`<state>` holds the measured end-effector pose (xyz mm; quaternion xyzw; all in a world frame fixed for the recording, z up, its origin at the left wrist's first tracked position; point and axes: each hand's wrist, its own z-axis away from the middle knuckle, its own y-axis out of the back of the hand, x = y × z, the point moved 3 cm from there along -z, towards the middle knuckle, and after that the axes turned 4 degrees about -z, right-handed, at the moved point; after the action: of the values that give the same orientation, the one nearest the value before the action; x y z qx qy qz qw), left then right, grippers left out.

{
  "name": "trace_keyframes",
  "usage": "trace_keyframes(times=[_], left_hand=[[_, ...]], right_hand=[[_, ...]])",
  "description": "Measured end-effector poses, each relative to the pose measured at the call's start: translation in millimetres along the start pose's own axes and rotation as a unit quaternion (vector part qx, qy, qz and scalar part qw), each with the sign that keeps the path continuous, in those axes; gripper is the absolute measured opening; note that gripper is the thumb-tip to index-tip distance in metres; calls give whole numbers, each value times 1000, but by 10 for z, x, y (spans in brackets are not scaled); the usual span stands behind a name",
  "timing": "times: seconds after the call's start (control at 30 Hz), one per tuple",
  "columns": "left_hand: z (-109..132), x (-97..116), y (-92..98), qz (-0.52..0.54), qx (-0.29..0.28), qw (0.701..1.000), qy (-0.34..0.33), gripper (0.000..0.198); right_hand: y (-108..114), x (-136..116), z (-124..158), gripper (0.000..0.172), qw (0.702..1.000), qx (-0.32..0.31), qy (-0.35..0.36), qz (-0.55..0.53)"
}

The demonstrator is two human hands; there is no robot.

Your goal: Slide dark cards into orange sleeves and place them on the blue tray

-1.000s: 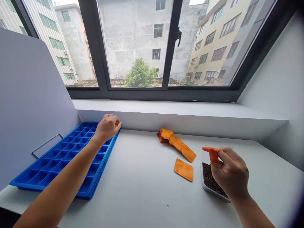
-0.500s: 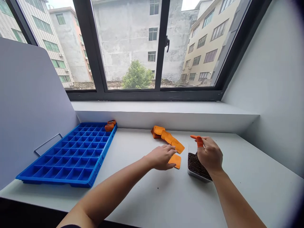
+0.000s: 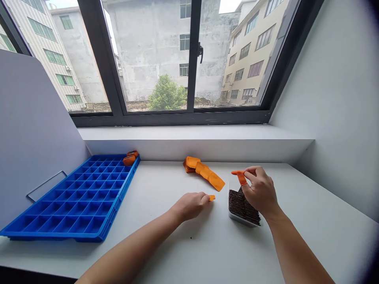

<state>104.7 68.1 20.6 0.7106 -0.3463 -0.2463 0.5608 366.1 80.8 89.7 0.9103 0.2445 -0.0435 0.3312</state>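
Note:
My left hand (image 3: pixel 194 205) is closed, thumb and fingers pinching a small flat orange packet (image 3: pixel 212 198) that shows nearly edge-on just over the table. My right hand (image 3: pixel 260 187) wears orange finger cots (image 3: pixel 241 178) on its thumb and forefinger. Those fingertips are drawn together; whatever may be between them is hidden. Beneath it stands a clear box (image 3: pixel 244 223) packed with thin dark brown sheets (image 3: pixel 241 205), one dark piece rising near the thumb. Beyond my left hand, a strip of overlapping orange packets (image 3: pixel 209 175) leans out from an orange stack (image 3: pixel 192 163).
A blue compartment tray (image 3: pixel 105 227) lies at the left, with two orange packs (image 3: pixel 129 158) at its far right corner. A white panel (image 3: pixel 32 118) and wire handle (image 3: pixel 45 185) stand beside it. The window sill (image 3: pixel 195 132) bounds the white table (image 3: pixel 177 256) behind.
My left hand has closed on the separate orange packet and tilted it up off the table. My right hand stays over the box, its wrist slightly turned. The whole view has shifted a little.

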Motion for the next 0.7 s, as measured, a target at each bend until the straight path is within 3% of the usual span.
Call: trace_keyframes(times=[0.13,0.2,0.37,0.5,0.6,0.7], left_hand=[[416,-173,211,103,148,982,63,26],[598,-275,247,136,177,971,85,25],[831,-521,104,220,98,955,172,20],[874,-638,107,303,67,927,211,19],[898,-655,207,366,36,909,196,20],[908,-620,349,398,79,899,165,27]], right_hand=[[-9,-294,17,42,996,-46,23,-78],[-28,-492,46,41,992,-63,46,-103],[-164,-938,156,31,977,-126,76,-156],[-304,-1115,233,25,959,-181,75,-207],[-375,-1145,281,25,947,-214,60,-232],[-413,-1159,321,33,934,-243,47,-258]])
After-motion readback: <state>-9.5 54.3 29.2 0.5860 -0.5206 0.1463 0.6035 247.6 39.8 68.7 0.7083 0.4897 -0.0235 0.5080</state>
